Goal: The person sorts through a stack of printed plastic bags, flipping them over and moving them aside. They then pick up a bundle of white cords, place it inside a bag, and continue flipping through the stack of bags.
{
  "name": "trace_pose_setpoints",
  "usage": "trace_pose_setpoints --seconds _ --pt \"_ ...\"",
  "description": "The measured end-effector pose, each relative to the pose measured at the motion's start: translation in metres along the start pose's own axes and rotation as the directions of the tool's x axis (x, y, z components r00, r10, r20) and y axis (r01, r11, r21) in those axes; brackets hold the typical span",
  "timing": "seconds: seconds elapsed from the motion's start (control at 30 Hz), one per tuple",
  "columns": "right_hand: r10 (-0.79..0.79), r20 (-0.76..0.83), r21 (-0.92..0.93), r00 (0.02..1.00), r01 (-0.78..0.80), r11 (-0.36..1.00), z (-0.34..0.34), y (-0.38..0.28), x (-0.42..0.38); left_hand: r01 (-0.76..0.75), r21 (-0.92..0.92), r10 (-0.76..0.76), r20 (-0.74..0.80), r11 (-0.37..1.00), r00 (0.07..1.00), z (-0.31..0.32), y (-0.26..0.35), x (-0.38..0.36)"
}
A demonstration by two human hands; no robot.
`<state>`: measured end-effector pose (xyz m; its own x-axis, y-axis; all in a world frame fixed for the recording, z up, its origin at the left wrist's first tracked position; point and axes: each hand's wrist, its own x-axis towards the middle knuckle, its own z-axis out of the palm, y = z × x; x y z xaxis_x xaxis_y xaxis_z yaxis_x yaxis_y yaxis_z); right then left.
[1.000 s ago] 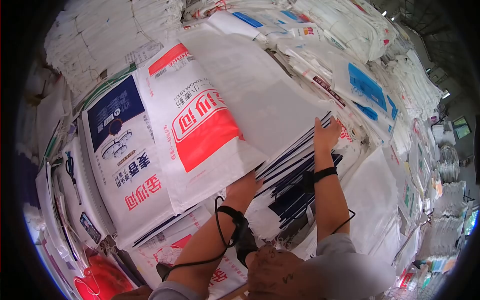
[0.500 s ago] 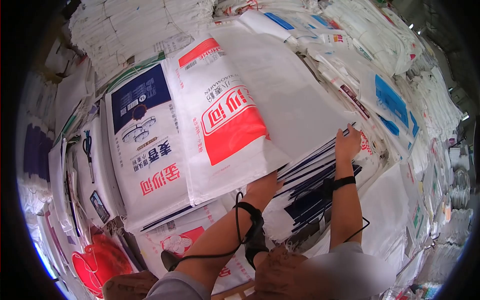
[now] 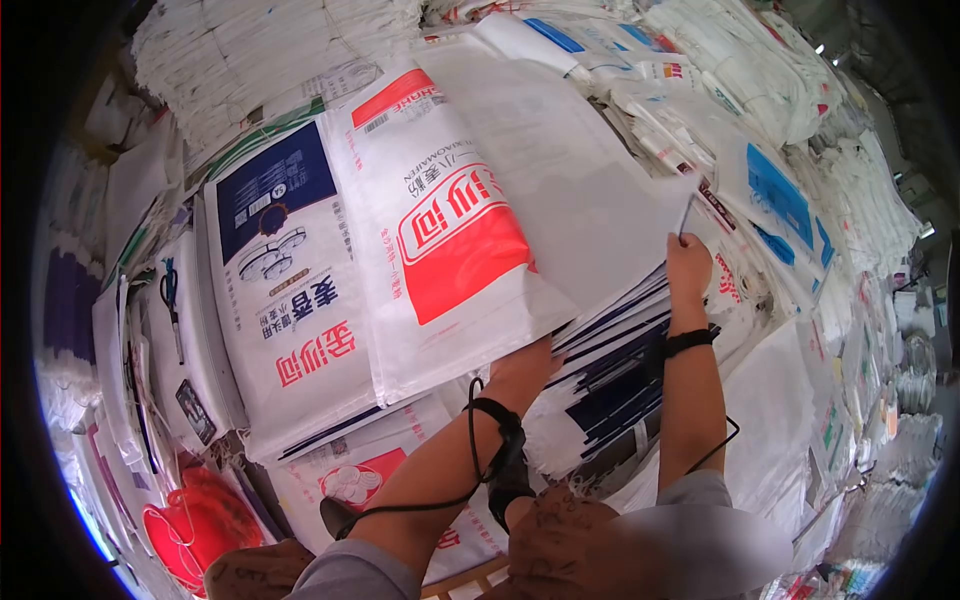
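Observation:
A white flour sack with red print (image 3: 465, 285) is folded over on top of a broad stack. My left hand (image 3: 525, 372) reaches beneath its near edge, fingers hidden by the sack. At the right side of the stack, my right hand (image 3: 690, 268) is closed in a pinch on the sack's corner, which bends upward above the fingers. Below that hand fan the dark-blue edges of several stacked sacks (image 3: 625, 375). Left of the red-printed sack lies a white sack with a navy panel (image 3: 285, 185).
Bundled white sacks (image 3: 275, 60) are piled at the back. Sacks with blue print (image 3: 775, 195) lie to the right. A red bag (image 3: 205, 525) sits at lower left, near dark-handled scissors or a similar tool (image 3: 170, 300). Black cables (image 3: 430, 507) hang around my forearms.
My right hand has turned, and the sack's corner now stands up above its fingers. My left hand stays beneath the folded sack, nearly unmoved.

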<state>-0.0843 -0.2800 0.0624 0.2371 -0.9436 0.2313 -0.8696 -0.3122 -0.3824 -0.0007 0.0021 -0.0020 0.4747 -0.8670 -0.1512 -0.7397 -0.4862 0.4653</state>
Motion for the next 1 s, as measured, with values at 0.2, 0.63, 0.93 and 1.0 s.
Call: trace_pose_setpoints --seconds 0.2,0.63,0.93,1.0 --pt "-0.633 -0.322 0.277 0.704 0.709 0.649 0.003 -0.100 -0.063 0.019 0.111 -0.019 0.007 0.994 1.000 -0.004 0.003 -0.001" --pt "-0.926 0.377 0.806 -0.032 0.504 0.311 0.013 -0.159 -0.198 -0.035 0.131 0.042 -0.045 0.991 0.998 0.003 -0.003 -0.001" --pt "-0.097 -0.272 0.149 0.958 0.142 0.979 0.011 0.007 -0.029 0.016 -0.006 -0.016 -0.099 1.000 0.995 0.008 0.000 0.000" --pt "-0.013 -0.220 0.129 0.975 0.042 0.991 0.010 0.021 -0.031 0.001 0.032 0.002 -0.097 0.999 0.995 0.011 -0.002 0.001"
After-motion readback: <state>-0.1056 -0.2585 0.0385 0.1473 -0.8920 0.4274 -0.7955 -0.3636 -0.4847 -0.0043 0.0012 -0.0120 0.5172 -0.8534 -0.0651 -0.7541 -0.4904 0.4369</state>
